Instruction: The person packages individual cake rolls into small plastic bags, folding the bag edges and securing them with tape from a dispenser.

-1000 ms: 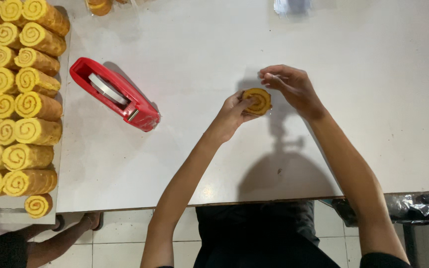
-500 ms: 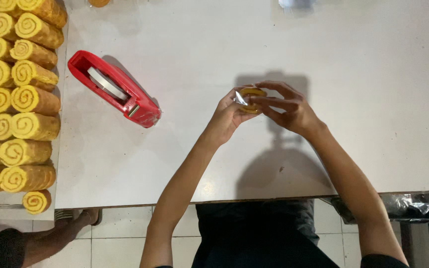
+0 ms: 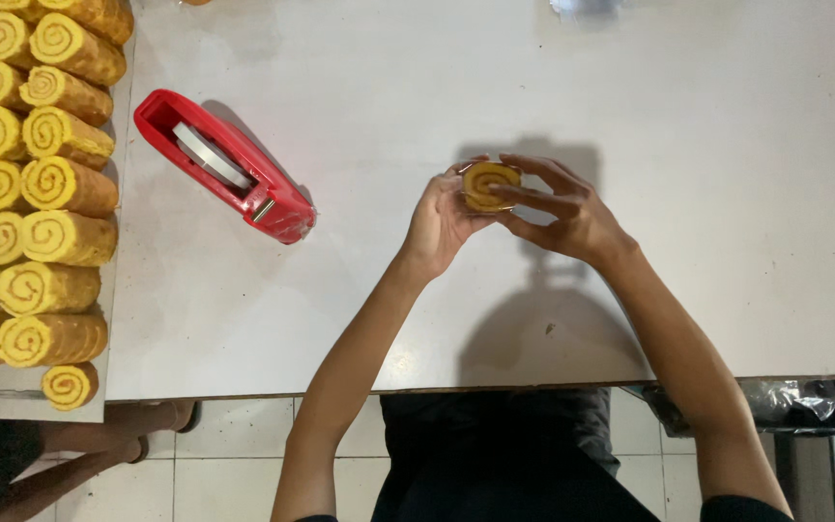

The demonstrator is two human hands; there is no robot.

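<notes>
Held between both hands above the white surface [image 3: 630,87], right of centre: a small round yellow-and-brown spiral cake roll [image 3: 488,184], swirl face up, left hand [image 3: 442,220] cupping it from 8 o'clock in a clenched grip, right hand [image 3: 567,208] grasping it from 3 o'clock with fingers [image 3: 533,198] laid across its face. At 9 o'clock from the hands, resting on the surface, a red plastic tape dispenser [image 3: 229,166] holding a pale roll of tape. Further out at 9 o'clock, packed in rows on a flat pale tray [image 3: 12,404], many more yellow spiral cake rolls [image 3: 45,184].
</notes>
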